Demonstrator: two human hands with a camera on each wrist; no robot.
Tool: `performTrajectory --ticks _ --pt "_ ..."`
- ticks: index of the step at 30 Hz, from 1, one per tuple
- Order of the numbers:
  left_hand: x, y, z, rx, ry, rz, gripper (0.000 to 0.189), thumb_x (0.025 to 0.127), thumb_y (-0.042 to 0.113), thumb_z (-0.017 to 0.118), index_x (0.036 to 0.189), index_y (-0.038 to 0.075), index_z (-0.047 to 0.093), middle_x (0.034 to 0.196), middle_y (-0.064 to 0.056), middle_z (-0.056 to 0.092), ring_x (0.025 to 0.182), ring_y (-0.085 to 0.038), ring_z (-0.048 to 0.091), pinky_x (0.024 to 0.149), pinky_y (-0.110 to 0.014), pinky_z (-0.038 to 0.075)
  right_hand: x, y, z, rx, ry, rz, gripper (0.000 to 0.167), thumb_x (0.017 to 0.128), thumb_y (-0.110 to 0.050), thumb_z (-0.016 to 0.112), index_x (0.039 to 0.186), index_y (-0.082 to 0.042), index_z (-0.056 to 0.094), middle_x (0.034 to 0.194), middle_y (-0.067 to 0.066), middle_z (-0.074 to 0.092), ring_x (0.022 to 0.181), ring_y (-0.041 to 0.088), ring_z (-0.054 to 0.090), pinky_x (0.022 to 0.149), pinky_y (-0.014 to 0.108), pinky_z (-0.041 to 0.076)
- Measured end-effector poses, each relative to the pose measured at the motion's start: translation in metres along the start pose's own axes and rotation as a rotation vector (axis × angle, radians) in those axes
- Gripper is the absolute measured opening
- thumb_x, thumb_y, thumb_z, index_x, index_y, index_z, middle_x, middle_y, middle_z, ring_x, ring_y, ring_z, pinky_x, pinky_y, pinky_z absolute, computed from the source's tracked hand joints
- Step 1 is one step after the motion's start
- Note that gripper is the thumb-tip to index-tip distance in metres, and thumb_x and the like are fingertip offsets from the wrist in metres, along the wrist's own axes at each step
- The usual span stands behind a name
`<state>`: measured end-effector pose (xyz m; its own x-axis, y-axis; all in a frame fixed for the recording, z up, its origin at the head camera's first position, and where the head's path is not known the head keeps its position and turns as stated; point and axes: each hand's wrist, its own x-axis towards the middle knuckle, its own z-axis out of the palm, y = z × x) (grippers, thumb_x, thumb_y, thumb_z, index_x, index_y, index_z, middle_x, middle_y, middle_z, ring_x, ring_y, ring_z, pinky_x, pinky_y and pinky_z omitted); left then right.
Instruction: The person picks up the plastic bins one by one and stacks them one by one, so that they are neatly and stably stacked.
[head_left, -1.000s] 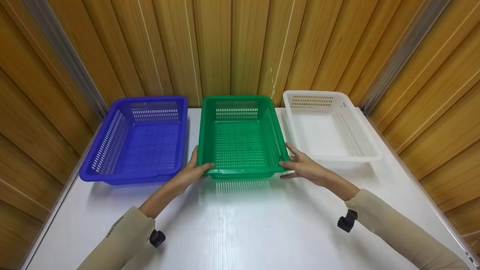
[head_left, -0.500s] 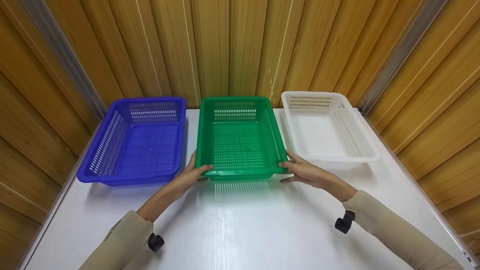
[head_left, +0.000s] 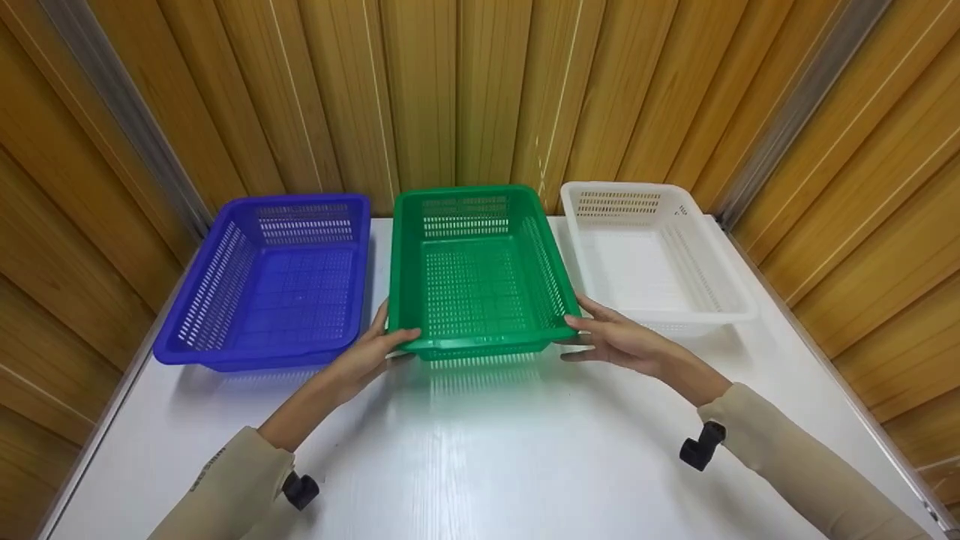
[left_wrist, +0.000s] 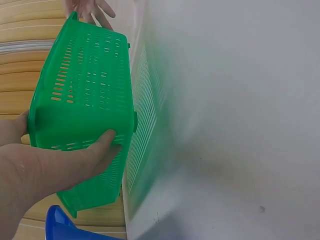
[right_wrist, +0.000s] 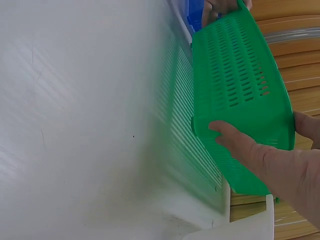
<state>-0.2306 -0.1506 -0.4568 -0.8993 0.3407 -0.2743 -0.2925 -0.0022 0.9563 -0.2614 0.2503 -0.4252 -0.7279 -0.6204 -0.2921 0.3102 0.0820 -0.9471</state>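
A green plastic basket [head_left: 487, 343] with slotted walls is between both hands in the middle of the head view. My left hand [head_left: 367, 361] grips its near left corner, thumb over the rim and fingers beneath. At the near right corner my right hand [head_left: 626, 343] holds on likewise, thumb on the rim. Both wrist views show the basket's side, with fingertips pressed on the slotted wall under the rim; the left wrist view has the left fingers [left_wrist: 102, 145], the right wrist view the right fingers [right_wrist: 227, 132]. A gap with a green reflection shows beside the basket's base.
To the left stands a blue-purple basket [head_left: 259, 358], close beside the green one. A white basket [head_left: 667, 316] stands to the right. All are on a glossy white table [head_left: 480, 465], backed by a wood-pattern wall [head_left: 480, 90] with side panels.
The green basket has shifted a little and its far rim sits slightly higher in view. Both hands keep their hold; the right hand has moved slightly outward with the corner.
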Motion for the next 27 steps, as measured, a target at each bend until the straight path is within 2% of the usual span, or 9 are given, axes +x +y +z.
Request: performTrajectory --ticks 3,5,8,14,16,18,22,24,27 --pt "-0.001 0.004 -0.001 0.001 -0.008 0.023 0.098 0.102 0.025 0.062 0.162 0.038 -0.014 0.171 -0.013 -0.002 0.156 -0.035 0.023 0.127 -0.055 0.022 -0.003 -0.001 0.001 -0.025 0.002 -0.028 0.074 0.111 -0.018 0.044 0.166 -0.021 -0.006 0.168 0.025 0.012 0.150 0.041 0.035 0.122 0.059 0.029" --pt "-0.002 0.007 -0.002 -0.009 -0.014 0.039 0.098 0.102 0.024 0.062 0.162 0.038 -0.013 0.171 -0.013 -0.002 0.155 -0.035 0.026 0.126 -0.053 0.027 -0.004 -0.002 0.002 -0.034 0.002 -0.048 0.074 0.111 -0.019 0.044 0.166 -0.022 -0.006 0.168 0.025 0.014 0.151 0.041 0.032 0.123 0.059 0.026" --pt "-0.005 0.012 -0.002 -0.009 -0.020 0.056 0.098 0.102 0.024 0.062 0.162 0.039 -0.013 0.172 -0.012 -0.003 0.155 -0.036 0.026 0.125 -0.053 0.029 -0.006 -0.003 0.005 -0.032 0.002 -0.076 0.073 0.111 -0.020 0.043 0.165 -0.024 -0.006 0.169 0.022 0.013 0.154 0.041 0.027 0.124 0.060 0.023" --pt "-0.011 0.021 -0.006 -0.010 -0.021 0.072 0.095 0.104 0.023 0.059 0.161 0.042 -0.014 0.172 -0.011 -0.003 0.154 -0.036 0.027 0.124 -0.053 0.030 -0.010 -0.008 0.012 -0.016 0.028 -0.145 0.074 0.111 -0.022 0.044 0.165 -0.026 -0.005 0.170 0.022 0.011 0.150 0.031 0.038 0.123 0.061 0.025" --pt "-0.013 0.026 -0.007 -0.002 -0.015 0.071 0.094 0.104 0.022 0.058 0.160 0.044 -0.015 0.172 -0.011 -0.008 0.155 -0.036 0.023 0.124 -0.055 0.030 -0.011 -0.010 0.015 -0.009 0.026 -0.165 0.074 0.111 -0.021 0.044 0.165 -0.026 -0.005 0.170 0.021 0.009 0.149 0.029 0.040 0.123 0.061 0.025" --pt "-0.015 0.030 -0.007 0.041 -0.009 0.080 0.089 0.106 0.018 0.054 0.161 0.044 -0.011 0.172 -0.009 -0.014 0.159 -0.035 0.013 0.124 -0.056 0.028 -0.012 -0.011 0.018 0.002 0.017 -0.183 0.073 0.110 -0.019 0.044 0.166 -0.025 -0.004 0.170 0.022 0.009 0.147 0.028 0.041 0.122 0.061 0.025" --pt "-0.021 0.037 -0.005 0.113 -0.010 0.103 0.085 0.106 0.013 0.052 0.162 0.046 -0.004 0.171 -0.003 -0.023 0.160 -0.032 -0.007 0.125 -0.057 0.024 -0.012 -0.011 0.022 0.058 0.038 -0.185 0.072 0.110 -0.015 0.043 0.166 -0.023 0.000 0.167 0.022 0.019 0.140 0.024 0.050 0.122 0.057 0.029" --pt "-0.024 0.040 -0.004 0.120 -0.007 0.108 0.088 0.106 0.011 0.052 0.160 0.049 -0.006 0.170 -0.002 -0.025 0.160 -0.032 -0.006 0.125 -0.057 0.024 -0.012 -0.010 0.024 0.093 0.058 -0.188 0.070 0.109 -0.013 0.043 0.166 -0.022 0.003 0.163 0.022 0.030 0.135 0.023 0.056 0.121 0.053 0.034" --pt "-0.026 0.043 -0.003 0.106 0.016 0.115 0.096 0.104 0.010 0.055 0.157 0.052 -0.013 0.170 0.000 -0.026 0.160 -0.032 -0.002 0.125 -0.057 0.024 -0.013 -0.010 0.027 0.121 0.077 -0.205 0.070 0.109 -0.011 0.043 0.166 -0.022 0.005 0.156 0.015 0.042 0.128 0.020 0.061 0.117 0.045 0.043"
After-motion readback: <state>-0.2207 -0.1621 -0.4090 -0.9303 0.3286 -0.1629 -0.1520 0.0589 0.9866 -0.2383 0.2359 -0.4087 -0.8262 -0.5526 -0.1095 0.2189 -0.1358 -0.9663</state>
